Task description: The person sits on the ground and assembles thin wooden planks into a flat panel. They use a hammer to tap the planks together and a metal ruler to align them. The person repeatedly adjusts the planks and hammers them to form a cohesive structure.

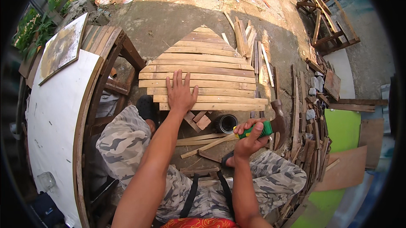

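A pointed panel of pale wooden slats [222, 73] lies in front of me, its slats running crosswise and narrowing to a tip at the far end. My left hand [182, 94] rests flat on its near half, fingers apart. To the right of the panel's near edge, my right hand [250, 141] grips a hammer [279, 120] by its green and yellow handle. The hammer's brown metal head points right, apart from the slats. Small nail heads dot some slats. What supports the panel is mostly hidden beneath it.
A round can [227, 123] and wood offcuts [204, 122] lie below the panel's near edge. A white-topped table [59, 114] stands left. Loose wooden strips [243, 37] lie beyond the panel, and scrap wood [311, 152] is piled right. A wooden frame [327, 20] stands far right.
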A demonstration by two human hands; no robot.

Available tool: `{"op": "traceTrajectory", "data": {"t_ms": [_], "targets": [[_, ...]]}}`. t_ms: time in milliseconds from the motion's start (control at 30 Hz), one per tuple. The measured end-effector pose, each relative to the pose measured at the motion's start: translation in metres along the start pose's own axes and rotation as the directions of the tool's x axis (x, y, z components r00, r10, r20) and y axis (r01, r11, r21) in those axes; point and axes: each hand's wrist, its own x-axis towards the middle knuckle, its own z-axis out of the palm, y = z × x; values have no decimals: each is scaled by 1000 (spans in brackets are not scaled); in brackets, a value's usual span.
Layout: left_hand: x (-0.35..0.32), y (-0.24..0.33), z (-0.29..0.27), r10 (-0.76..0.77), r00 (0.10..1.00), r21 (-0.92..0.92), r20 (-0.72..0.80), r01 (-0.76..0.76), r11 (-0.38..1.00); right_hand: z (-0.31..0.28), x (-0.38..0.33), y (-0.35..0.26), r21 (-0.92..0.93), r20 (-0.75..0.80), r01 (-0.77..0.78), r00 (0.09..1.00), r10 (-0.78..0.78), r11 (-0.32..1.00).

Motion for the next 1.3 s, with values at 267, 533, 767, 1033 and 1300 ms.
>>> {"op": "traceTrajectory", "data": {"t_ms": [267,533,767,1033,1300], "targets": [[2,0,-2,3,1000,-1,5,-3,1000,-46,-26,95,-685,77,-258,904,420,682],[1,1,-4,-2,1000,-20,22,2,1000,-12,5,22,-716,241,-27,928,283,697],[1,0,-1,-6,999,14,42,6,1000,-4,2,23,-360,255,147,965,-55,921],[3,0,-3,10,1000,-4,15,-10,1000,-14,6,20,-545,175,-171,934,311,821],[-3,0,-2,18,999,14,38,-18,1000,10,15,18,-892,263,33,849,458,451]]}}
